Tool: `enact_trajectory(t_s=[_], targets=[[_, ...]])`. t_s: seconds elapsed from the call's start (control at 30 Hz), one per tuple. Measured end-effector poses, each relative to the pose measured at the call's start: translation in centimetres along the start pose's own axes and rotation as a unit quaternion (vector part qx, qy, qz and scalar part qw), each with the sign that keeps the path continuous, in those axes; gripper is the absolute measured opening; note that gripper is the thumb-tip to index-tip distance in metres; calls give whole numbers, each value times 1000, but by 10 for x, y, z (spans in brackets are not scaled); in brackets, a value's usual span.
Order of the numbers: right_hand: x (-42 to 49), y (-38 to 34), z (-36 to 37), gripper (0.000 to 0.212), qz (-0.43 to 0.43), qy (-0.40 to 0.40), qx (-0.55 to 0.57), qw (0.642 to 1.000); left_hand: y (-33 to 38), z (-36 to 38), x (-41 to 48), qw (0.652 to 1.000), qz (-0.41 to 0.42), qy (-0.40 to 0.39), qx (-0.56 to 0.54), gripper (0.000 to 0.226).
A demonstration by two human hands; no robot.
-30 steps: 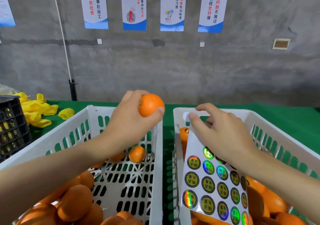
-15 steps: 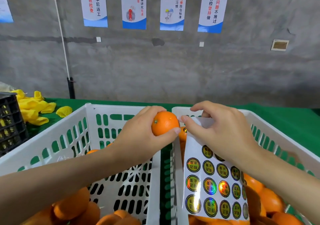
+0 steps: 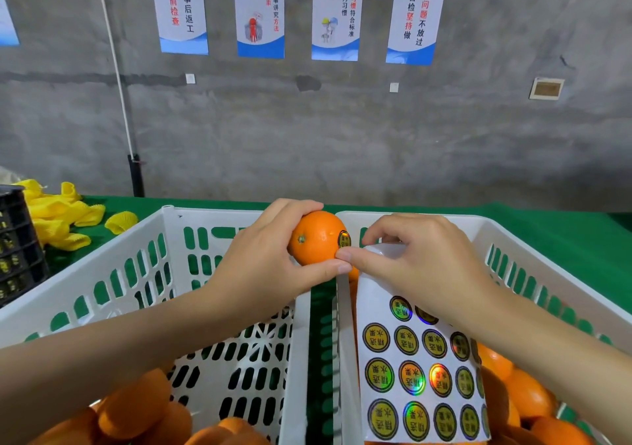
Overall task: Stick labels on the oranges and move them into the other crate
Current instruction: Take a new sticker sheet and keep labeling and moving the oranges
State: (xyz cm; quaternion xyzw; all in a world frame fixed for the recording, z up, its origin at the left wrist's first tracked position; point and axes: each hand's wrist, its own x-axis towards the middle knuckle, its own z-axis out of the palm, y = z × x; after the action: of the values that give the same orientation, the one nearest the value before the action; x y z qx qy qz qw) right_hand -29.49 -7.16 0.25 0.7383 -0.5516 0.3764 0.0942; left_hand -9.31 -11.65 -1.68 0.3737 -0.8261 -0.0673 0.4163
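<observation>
My left hand (image 3: 270, 259) grips an orange (image 3: 316, 239) above the gap between the two white crates. A round gold label (image 3: 344, 239) sits on the orange's right side. My right hand (image 3: 420, 259) holds the top of a white sheet of holographic labels (image 3: 417, 369), and its thumb and forefinger touch the orange right at the label. The left crate (image 3: 143, 266) has several oranges (image 3: 133, 407) in its near part. More oranges (image 3: 523, 396) lie in the right crate (image 3: 547, 273), partly hidden under the sheet.
The crates stand side by side on a green table cover (image 3: 564, 232). Yellow foam fruit nets (image 3: 58, 215) lie at the far left beside a black crate (image 3: 17, 249). A grey wall with posters (image 3: 260, 10) rises behind the table.
My left hand has brought the orange down and right to the crates' shared edge. My right hand has moved onto the orange, and a label now shows on its side.
</observation>
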Motion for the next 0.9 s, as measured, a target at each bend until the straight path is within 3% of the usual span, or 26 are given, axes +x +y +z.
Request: enact_trajectory(t_s=[0.17, 0.27, 0.43, 0.57, 0.9], targets=[[-1, -1, -3, 71, -6, 19, 12, 1000, 2, 1, 0, 1000, -14, 3, -9, 73], [-4, -5, -5, 64, -45, 27, 33, 998, 0, 2, 2, 998, -44, 21, -34, 72], [-7, -7, -6, 61, -89, -85, 24, 992, -5, 2, 3, 996, -59, 33, -55, 67], [-7, -4, -5, 53, -122, -68, 16, 990, -5, 3, 3, 993, -81, 23, -77, 72], [-6, -5, -7, 62, -116, -72, 17, 990, -1, 1, 3, 994, -74, -4, -80, 69]])
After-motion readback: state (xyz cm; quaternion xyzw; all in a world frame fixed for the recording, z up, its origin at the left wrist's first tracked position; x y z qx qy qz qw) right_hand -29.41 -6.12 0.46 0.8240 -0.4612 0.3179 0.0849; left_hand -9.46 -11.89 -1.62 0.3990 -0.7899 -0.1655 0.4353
